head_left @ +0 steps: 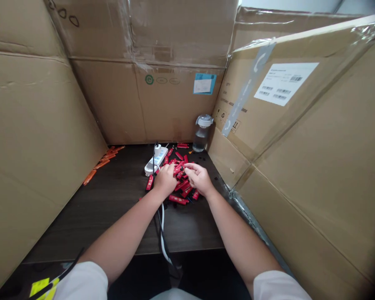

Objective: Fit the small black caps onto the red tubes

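Note:
A loose heap of small red oblong pieces (pixel 181 183), perhaps lighters, lies on the dark tabletop (pixel 112 208). My left hand (pixel 165 180) rests at the heap's left side, its fingers curled down onto the red pieces. My right hand (pixel 199 177) is at the heap's upper right, with its fingers reaching towards the same pieces. The fingertips of both hands nearly meet over a red piece (pixel 178 168). Whether either hand grips it cannot be told. My hands hide the middle of the heap.
A white power strip (pixel 156 160) stands just behind my left hand, with black and white cables (pixel 161 231) running towards me. A water bottle (pixel 202 133) stands at the back. Orange pieces (pixel 104 160) lie along the left cardboard wall (pixel 40 137). Cardboard surrounds the table.

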A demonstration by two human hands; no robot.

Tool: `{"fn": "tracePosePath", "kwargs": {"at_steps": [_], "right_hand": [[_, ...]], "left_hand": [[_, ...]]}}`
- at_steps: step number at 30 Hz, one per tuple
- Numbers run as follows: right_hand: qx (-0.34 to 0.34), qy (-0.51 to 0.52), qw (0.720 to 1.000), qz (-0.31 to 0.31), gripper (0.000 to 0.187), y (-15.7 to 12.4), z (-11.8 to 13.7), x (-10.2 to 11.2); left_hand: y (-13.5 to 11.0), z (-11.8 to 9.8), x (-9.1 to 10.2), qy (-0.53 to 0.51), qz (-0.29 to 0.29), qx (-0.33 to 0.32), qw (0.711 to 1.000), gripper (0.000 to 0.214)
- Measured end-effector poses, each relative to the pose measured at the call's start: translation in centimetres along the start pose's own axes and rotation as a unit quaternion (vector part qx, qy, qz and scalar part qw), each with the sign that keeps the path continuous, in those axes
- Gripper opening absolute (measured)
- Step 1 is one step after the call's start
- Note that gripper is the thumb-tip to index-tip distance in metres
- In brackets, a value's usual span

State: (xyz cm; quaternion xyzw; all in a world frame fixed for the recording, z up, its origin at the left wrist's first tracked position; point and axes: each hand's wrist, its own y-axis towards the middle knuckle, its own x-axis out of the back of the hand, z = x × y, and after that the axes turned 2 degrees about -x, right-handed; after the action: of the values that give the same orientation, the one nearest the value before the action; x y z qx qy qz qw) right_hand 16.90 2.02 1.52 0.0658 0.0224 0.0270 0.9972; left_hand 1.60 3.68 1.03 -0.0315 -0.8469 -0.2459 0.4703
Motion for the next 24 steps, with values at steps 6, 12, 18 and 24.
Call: {"fn": "tracePosePath", "kwargs": {"at_steps": [6, 12, 18, 24], "right_hand": [[0.093, -0.079, 0.992, 0.011, 0.026, -1.2, 0.5, -1.2], [0.124, -0.123, 0.983, -0.054, 0.024, -1.2, 0.3, -0.8], [0.098, -0.093, 0.991, -0.009, 0.024, -1.4, 0.1, -0.8], [0.134, -0.182, 0.97, -0.09, 0.028, -1.1, -0.4, -1.3]], "left_hand": [[-1.7, -1.1, 0.3, -0.195, 0.0, -0.053, 0.979, 0.037], [-2.3, -1.9, 0.5, -0.33, -0.041, -0.045, 0.942, 0.03], [-1.9, -1.9, -0.3, -0.524, 0.047, 0.059, 0.849, 0.034], [-2.4, -1.9, -0.7, -0.347, -0.125, 0.026, 0.929, 0.019]]}}
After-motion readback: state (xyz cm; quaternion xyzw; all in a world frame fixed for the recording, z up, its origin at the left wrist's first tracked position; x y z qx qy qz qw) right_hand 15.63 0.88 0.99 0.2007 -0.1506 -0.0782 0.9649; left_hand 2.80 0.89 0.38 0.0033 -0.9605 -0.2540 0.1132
